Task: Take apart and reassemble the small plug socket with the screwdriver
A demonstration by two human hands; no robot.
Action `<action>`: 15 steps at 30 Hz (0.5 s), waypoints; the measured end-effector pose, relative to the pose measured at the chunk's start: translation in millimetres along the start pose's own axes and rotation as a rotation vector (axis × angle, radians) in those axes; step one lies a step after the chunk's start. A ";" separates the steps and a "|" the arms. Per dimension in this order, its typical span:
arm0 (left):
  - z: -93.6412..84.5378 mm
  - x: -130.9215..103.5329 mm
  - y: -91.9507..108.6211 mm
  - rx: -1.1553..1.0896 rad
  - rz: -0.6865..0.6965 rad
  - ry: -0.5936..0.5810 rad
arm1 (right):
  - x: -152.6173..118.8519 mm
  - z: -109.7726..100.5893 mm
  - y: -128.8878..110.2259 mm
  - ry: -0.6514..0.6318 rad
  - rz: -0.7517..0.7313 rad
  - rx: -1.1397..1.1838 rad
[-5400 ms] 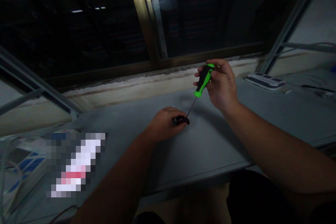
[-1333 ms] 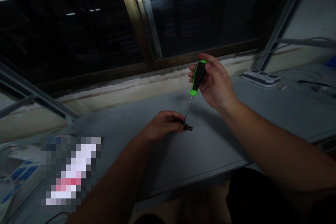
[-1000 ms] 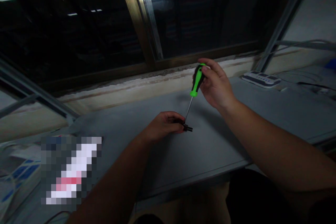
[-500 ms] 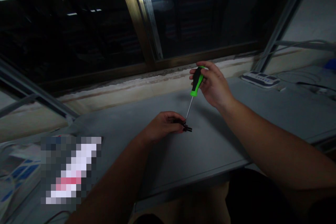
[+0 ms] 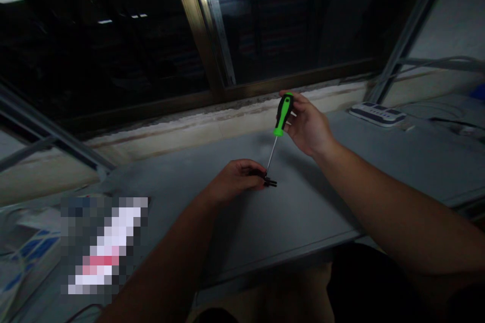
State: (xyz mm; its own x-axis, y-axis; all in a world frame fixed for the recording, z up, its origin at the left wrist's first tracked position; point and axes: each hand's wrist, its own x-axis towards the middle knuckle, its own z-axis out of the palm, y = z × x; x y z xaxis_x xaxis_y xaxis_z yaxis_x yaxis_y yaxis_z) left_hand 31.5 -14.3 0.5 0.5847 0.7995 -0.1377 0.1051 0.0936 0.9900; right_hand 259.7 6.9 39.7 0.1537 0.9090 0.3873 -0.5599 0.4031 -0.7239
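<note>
A screwdriver (image 5: 284,115) with a green and black handle slants down to the left, its handle between the fingers of my right hand (image 5: 308,126). The thin metal shaft ends at a small black part with two prongs (image 5: 271,182). My left hand (image 5: 237,180) is closed around that black part, low over the grey table. Most of the part is hidden by my fingers, and its kind cannot be made out. The screwdriver's tip meets it near my left fingertips, though the exact contact point is too dark to see.
The grey table (image 5: 314,202) runs below a dark window (image 5: 284,20). A white and dark power strip (image 5: 377,113) with cables lies at the back right. On the left are a blurred-out item (image 5: 109,242) and a white and blue object (image 5: 36,252). Metal posts (image 5: 411,30) flank the window.
The screwdriver handle has turned between my right fingers, so its green face now points toward me. My right fingers have loosened and shifted. My left hand has hardly moved.
</note>
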 end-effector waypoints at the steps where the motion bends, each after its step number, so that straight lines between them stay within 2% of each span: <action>1: -0.1 0.0 0.0 -0.004 0.003 0.005 | 0.2 -0.2 0.2 0.008 0.010 -0.020; 6: 0.1 -1.2 1.2 -0.018 0.018 0.025 | 0.5 0.5 3.3 0.045 -0.016 -0.142; 11: 0.0 -1.9 0.4 -0.030 0.034 0.029 | 4.1 -3.0 6.1 0.062 0.044 -0.177; 15: -0.5 -1.5 0.7 -0.050 0.055 0.049 | 8.8 -6.1 3.7 0.121 -0.049 -0.116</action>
State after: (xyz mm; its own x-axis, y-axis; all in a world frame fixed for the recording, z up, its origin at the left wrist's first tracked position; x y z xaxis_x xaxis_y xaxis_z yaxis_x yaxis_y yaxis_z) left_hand 30.2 -15.1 1.4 0.5483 0.8322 -0.0823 0.0327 0.0770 0.9965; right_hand 264.0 17.1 36.9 0.2789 0.8915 0.3571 -0.4527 0.4500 -0.7698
